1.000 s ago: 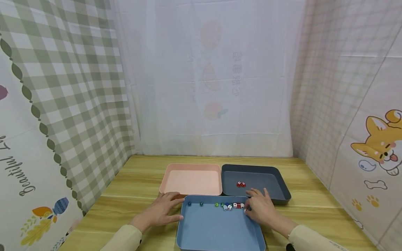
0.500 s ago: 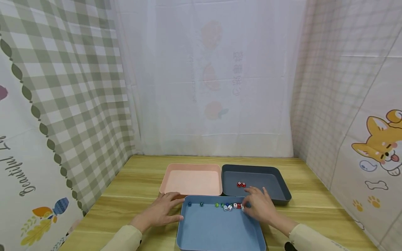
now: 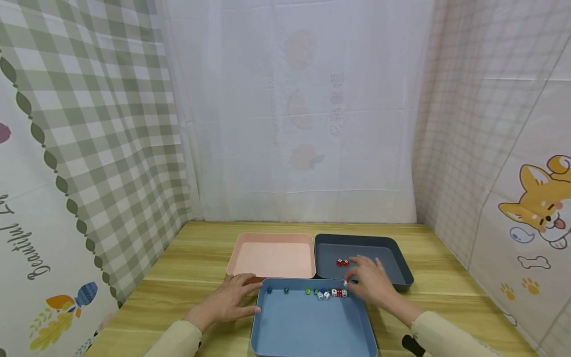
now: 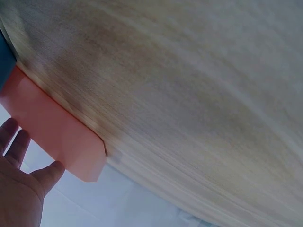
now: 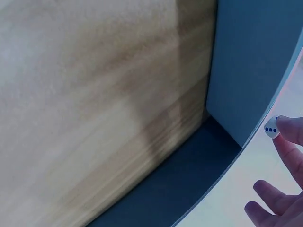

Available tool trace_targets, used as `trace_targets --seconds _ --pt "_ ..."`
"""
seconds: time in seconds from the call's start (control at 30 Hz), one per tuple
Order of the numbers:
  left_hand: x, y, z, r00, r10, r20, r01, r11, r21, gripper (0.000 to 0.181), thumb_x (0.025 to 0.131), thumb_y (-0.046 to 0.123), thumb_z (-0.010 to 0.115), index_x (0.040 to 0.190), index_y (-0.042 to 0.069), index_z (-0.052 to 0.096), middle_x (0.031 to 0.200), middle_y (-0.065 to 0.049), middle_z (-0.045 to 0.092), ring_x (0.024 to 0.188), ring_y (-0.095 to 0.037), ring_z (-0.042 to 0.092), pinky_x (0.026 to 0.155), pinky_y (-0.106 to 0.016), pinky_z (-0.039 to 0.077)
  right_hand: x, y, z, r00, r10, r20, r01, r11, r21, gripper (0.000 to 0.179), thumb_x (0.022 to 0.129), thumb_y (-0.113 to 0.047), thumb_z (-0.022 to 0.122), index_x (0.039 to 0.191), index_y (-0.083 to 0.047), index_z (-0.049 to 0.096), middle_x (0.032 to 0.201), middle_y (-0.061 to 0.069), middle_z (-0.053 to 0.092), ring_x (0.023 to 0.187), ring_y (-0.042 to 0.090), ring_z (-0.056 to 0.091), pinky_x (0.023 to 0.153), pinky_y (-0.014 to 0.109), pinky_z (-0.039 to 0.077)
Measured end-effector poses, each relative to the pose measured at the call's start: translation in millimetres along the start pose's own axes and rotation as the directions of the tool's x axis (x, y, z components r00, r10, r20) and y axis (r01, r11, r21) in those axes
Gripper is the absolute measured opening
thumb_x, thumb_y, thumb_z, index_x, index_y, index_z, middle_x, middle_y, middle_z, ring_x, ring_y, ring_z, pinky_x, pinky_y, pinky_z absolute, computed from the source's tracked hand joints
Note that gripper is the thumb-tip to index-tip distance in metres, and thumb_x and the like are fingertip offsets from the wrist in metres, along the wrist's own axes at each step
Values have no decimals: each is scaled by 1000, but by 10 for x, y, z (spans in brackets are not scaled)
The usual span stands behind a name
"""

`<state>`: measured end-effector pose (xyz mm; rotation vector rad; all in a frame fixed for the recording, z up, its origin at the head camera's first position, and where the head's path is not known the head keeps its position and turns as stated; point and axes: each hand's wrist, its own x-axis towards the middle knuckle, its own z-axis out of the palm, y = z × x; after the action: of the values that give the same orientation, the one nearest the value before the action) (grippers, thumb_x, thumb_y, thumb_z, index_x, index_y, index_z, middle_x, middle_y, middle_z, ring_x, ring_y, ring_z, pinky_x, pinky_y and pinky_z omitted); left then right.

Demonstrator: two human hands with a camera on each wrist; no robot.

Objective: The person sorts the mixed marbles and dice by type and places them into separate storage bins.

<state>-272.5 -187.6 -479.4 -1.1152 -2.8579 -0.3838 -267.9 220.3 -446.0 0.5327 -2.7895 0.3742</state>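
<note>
My right hand (image 3: pixel 370 282) pinches a small white die (image 5: pixel 271 127) with blue pips between thumb and forefinger, its other fingers spread. In the head view this hand is over the far right corner of the blue tray (image 3: pixel 312 327), beside the dark grey tray (image 3: pixel 379 255). Several dice line the blue tray's far side: white dice (image 3: pixel 327 295), a red die (image 3: pixel 339 293), a yellow-green die (image 3: pixel 308 291) and dark teal dice (image 3: pixel 286 290). Fingers relaxed, my left hand (image 3: pixel 229 300) rests at that tray's left edge, near the peach tray (image 3: pixel 274 250).
Two red dice (image 3: pixel 342 262) lie in the dark grey tray. The peach and dark trays stand side by side behind the blue one, on a wood-grain table (image 3: pixel 178 277). White cloth (image 3: pixel 303 198) hangs behind, with patterned cloth at both sides.
My right hand has risen from the right end of the dice row towards the dark tray, a white die now showing in its pinch. The left hand stays put.
</note>
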Motion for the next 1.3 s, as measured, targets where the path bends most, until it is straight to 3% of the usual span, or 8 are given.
trace_targets --seconds 0.5,1.03,1.3 --pt "-2 -11 14 1000 -1 -1 1 1000 7 71 94 62 53 145 13 52 149 -14 42 136 -35 39 105 -69 27 144 243 -24 996 77 -45 -79 997 -24 4 80 -20 81 82 -20 78 132 23 59 125 47 48 101 77 22" --pt "3 -9 8 1000 12 -15 -12 1000 5 68 94 58 57 144 12 53 148 -14 43 136 -35 39 105 -70 26 291 602 92 972 235 7 -235 972 -30 4 84 -17 76 85 -13 77 134 30 54 125 52 44 101 77 18" --pt "12 -12 8 1000 0 -1 0 1000 2 71 94 62 53 145 14 52 149 -14 42 137 -34 38 106 -69 26 401 671 193 972 237 4 -236 971 -47 3 83 -15 76 85 -13 77 131 31 56 123 53 46 100 77 21"
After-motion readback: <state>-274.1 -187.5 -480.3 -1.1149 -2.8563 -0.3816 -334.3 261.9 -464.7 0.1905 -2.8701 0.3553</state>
